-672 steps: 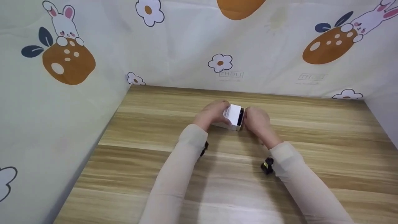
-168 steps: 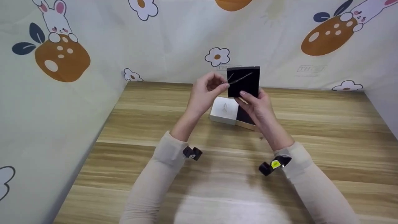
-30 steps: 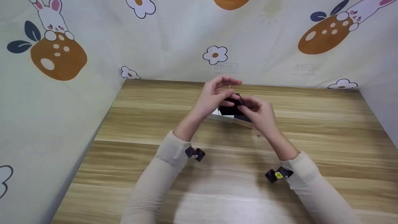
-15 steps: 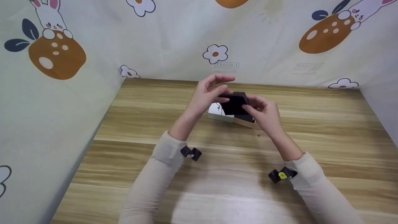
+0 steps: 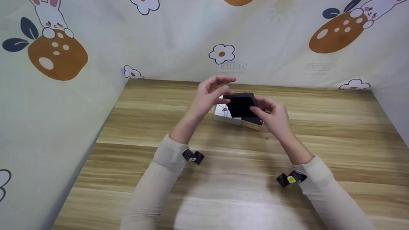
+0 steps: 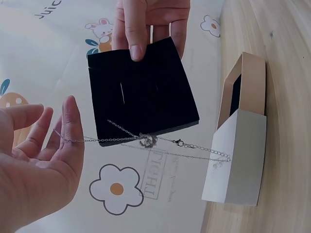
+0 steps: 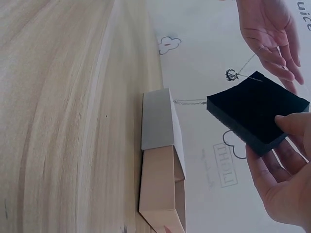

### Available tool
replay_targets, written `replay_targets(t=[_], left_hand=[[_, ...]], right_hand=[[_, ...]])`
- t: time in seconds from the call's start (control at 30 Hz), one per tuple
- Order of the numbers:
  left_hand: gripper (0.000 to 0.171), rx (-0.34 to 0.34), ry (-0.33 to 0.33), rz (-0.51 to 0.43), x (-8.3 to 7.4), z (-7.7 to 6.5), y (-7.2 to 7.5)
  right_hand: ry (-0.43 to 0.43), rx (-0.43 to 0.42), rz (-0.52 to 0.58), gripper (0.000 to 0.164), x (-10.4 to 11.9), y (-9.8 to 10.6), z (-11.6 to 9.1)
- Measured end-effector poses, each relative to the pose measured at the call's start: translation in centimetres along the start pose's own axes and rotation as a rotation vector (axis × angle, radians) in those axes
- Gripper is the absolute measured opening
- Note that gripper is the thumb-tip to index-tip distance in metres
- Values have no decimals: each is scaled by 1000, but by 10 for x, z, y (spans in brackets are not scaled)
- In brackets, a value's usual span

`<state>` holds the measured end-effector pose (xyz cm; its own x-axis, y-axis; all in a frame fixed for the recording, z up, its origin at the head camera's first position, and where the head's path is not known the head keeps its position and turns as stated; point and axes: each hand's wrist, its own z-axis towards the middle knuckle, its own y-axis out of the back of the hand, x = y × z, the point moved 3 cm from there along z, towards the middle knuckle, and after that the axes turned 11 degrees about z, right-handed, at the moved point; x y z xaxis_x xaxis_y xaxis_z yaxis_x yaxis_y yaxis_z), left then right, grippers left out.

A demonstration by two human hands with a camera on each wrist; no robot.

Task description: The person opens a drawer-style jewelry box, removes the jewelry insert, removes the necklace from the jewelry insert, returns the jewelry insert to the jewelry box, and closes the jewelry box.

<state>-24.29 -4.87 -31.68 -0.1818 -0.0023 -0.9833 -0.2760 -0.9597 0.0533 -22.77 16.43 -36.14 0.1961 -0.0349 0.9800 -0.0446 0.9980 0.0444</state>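
My right hand (image 5: pixel 277 116) pinches a square black necklace pad (image 5: pixel 242 107) at its right side, thumb on its face. In the left wrist view a thin silver necklace (image 6: pixel 148 141) with a round openwork pendant hangs by the pad's lower edge. One strand lies across a finger of my left hand (image 5: pixel 204 97), whose fingers are loosely spread, apart from the pad; another strand ends at the pad's face. Behind and below the pad, the white sleeve (image 5: pixel 226 119) of a jewelry box stands with its tan drawer (image 7: pixel 158 187) partly pulled out.
The box rests on a wood-grain table (image 5: pixel 223 179). A patterned cloth (image 5: pixel 179 48) hangs behind the table's back edge, with more along the left side. Black wrist cameras (image 5: pixel 193 156) sit on both sleeves.
Earlier the box was nearly closed; later the pad was held upright with the chain across it. Over the last second my left hand drew left from the pad, and the necklace came into view below it.
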Motion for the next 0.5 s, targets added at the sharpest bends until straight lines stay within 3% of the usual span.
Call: replay_targets(t=[0.5], left_hand=[[28, -41, 18, 9, 7, -2, 7]], right_hand=[[20, -9, 16, 28, 2, 4, 0]])
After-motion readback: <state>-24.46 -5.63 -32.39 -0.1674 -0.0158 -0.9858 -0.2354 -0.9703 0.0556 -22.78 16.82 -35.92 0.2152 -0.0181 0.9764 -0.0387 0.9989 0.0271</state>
